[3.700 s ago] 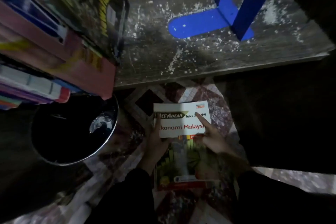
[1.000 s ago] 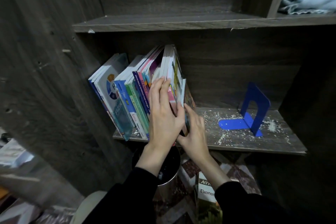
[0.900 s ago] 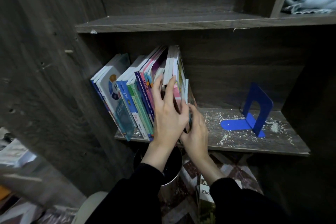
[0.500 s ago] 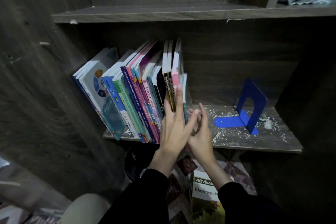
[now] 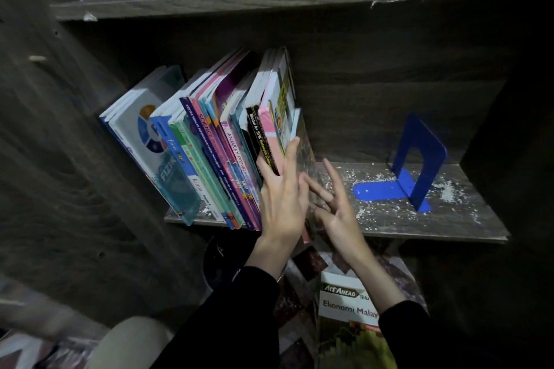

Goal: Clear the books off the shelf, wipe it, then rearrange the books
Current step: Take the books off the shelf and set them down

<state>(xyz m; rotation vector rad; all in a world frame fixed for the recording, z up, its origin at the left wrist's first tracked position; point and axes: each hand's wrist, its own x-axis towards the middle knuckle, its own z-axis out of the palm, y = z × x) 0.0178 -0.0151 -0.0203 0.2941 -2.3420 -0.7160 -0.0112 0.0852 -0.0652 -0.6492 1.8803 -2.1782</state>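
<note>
View: head camera, looking forward and down.
Books: a row leaning left, centre-left of the frame, standing on the white-speckled shelf.
Left hand: fingers straight and together, laid flat against the rightmost spines.
Right hand: fingers spread, just beside the last cover; I cannot tell if it touches.
Bookend: blue, upright, right of frame, well apart from the row.
Floor: an Ekonomi Malaysia textbook lies face up, bottom centre.
</note>
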